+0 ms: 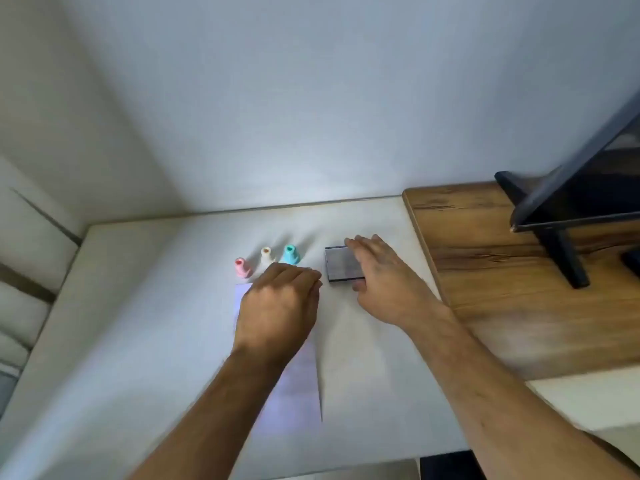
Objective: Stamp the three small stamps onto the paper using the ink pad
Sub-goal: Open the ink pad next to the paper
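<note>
Three small stamps stand in a row on the white table (138, 306): a pink stamp (242, 267), a white stamp (266, 257) and a teal stamp (290, 254). A dark rectangular ink pad (339, 263) lies to their right. My right hand (388, 289) lies over the pad's right side, thumb at its near corner and fingers at its far edge. White paper (301, 386) lies in front of the stamps. My left hand (280, 306) hovers over the paper's far end, fingers curled down just short of the white and teal stamps, holding nothing I can see.
A wooden desk (502, 271) adjoins the table on the right, with a dark monitor (588, 188) on a black stand. A wall runs behind the table, and a cushioned surface (27, 271) lies to the left.
</note>
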The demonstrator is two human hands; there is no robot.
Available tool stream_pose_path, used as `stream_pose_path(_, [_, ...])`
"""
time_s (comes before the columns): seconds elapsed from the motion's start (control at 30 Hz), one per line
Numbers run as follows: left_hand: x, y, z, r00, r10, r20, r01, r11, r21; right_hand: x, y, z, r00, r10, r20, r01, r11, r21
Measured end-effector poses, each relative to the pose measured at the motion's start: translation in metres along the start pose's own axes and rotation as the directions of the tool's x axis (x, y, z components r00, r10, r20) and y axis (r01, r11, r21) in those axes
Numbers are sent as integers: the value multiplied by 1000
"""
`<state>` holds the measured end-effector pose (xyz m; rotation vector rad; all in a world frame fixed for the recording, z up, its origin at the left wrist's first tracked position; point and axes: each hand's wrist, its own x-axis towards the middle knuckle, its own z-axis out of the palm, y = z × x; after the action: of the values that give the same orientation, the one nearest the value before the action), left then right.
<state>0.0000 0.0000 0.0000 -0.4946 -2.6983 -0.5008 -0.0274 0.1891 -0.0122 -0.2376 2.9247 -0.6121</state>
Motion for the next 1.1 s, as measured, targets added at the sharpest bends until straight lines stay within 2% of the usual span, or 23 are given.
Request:
stream_pose_path(0.1, [5,7,16,1000,-3,-2,3,1000,-23,4,9,4,1000,-21,-19,20,998,-53])
stream_pose_path(0.27, [2,11,32,998,22,-55,-22,1000,3,5,19,6,1000,-14,-24,14,999,-31])
stream_pose_path(0.5, [-1,21,45,983,170,-72,-164,983,85,8,26,5,999,-27,-27,27,999,-27])
stream_pose_path(0.67, [-6,28,51,976,212,-48,-209,976,65,7,27,-2,999,-38,-26,37,998,-51])
stream_pose_path(0.9, [-4,26,49,989,143,-33,-140,986,86,5,27,-4,999,-34,-15,34,998,-57])
stream_pose_path(1.0, [1,25,45,999,38,-31,-34,993,110,6,26,-6,1000,-24,1,24,998,-52])
stream_pose_path(1.1, [6,24,43,996,-73,42,66,988,137,7,27,-10,999,-33,-1,33,999,-34])
